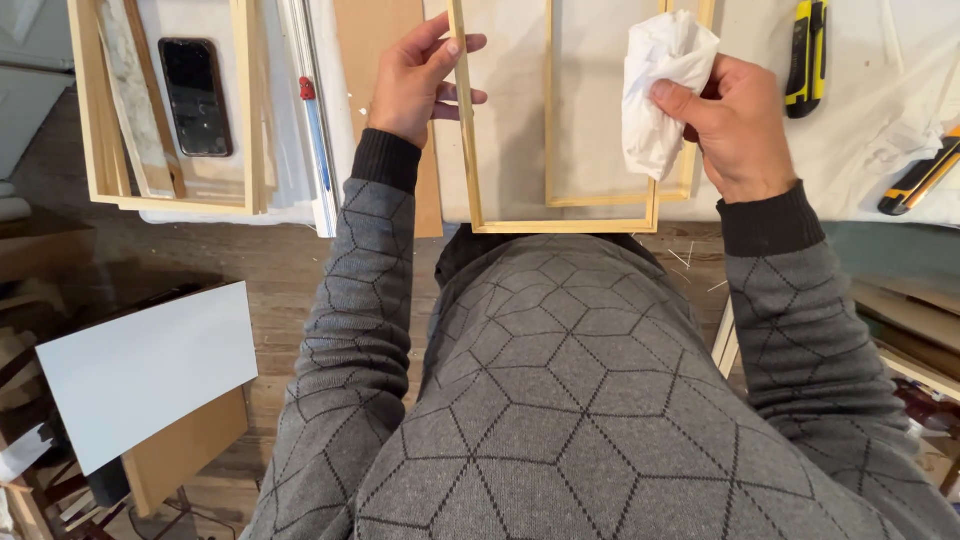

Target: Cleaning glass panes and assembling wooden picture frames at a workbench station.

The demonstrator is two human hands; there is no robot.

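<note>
Tabletop (860, 130) covered in white sheeting fills the upper part of the frame, and a grey patterned sweater (560, 400) takes up the lower centre. Lower left, a white board (150, 370) leans over the wooden floor. At upper centre a pale wooden frame (560, 226) lies on the tabletop with a smaller frame (600, 200) inside it. Another wooden frame (100, 120) sits at upper left, with a dark phone (195, 97) lying within it. The left hand (415, 80) pinches the left rail of the large frame between thumb and fingers. The right hand (735, 125) is clenched on a crumpled white cloth (660, 90), pressed against the frame's right rail. A yellow and black utility knife (805, 55) lies at upper right, a second one (920, 175) near the right edge.
</note>
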